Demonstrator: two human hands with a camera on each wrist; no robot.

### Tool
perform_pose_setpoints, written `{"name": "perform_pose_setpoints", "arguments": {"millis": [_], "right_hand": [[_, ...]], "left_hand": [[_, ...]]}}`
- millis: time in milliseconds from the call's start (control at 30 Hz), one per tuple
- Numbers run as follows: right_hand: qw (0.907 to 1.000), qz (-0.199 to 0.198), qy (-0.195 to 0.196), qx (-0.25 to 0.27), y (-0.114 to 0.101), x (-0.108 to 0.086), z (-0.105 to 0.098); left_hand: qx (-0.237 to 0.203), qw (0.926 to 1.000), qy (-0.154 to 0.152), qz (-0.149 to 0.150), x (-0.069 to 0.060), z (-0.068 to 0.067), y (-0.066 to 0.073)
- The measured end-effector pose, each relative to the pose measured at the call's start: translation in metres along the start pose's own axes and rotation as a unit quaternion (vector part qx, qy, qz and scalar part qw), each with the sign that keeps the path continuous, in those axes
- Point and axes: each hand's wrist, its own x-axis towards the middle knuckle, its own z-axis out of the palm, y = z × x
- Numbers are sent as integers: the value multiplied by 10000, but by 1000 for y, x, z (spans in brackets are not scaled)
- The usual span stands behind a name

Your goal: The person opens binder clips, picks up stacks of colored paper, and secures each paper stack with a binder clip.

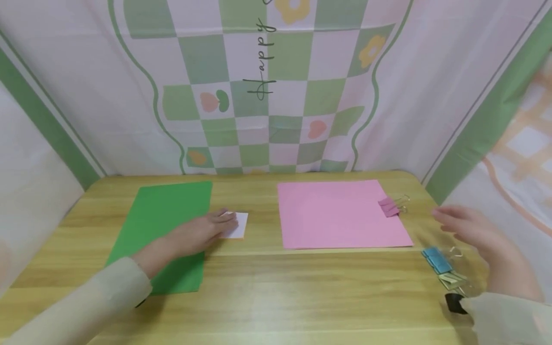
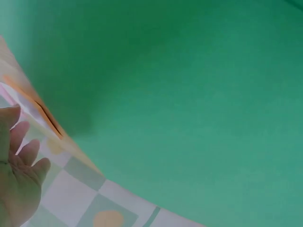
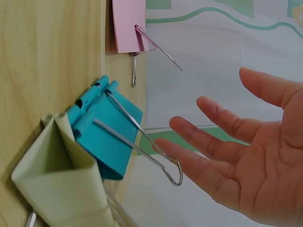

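My left hand [image 1: 207, 231] reaches across green paper [image 1: 172, 211], its fingers resting on a small white pad [image 1: 240, 226] with an orange lower edge. In the left wrist view the hand [image 2: 21, 175] has its fingers extended by the pad [image 2: 29, 108], over the green sheet [image 2: 180, 118]. My right hand [image 1: 483, 235], fingers relaxed and apart, is raised at the right above the table's edge, holding nothing. Nearest to it are a blue binder clip [image 1: 437, 260], a pale yellow-green one [image 1: 451, 280] and a black one [image 1: 455, 304]. The right wrist view shows that hand [image 3: 236, 156] beside the blue clip [image 3: 113, 132].
Pink paper [image 1: 336, 215] lies right of the middle of the wooden table [image 1: 267, 297], with a pink binder clip [image 1: 389, 207] at its right edge. A patterned curtain [image 1: 267, 96] hangs behind the table, and fabric also hangs at both sides.
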Motion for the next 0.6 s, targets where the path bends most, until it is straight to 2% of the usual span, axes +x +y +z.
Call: {"name": "perform_pose_setpoints", "arguments": {"millis": [133,333,600], "right_hand": [[9999,30,-22,-96,2,-3,0],[9998,70,-102,-136,6,-9,0],[9995,148,-177,-233,16,-17,-2]], "left_hand": [[51,9999,-89,-22,-1,2,-1],[54,9990,-419,-112,1,5,2],[78,9991,-413,-86,4,7,4]]}}
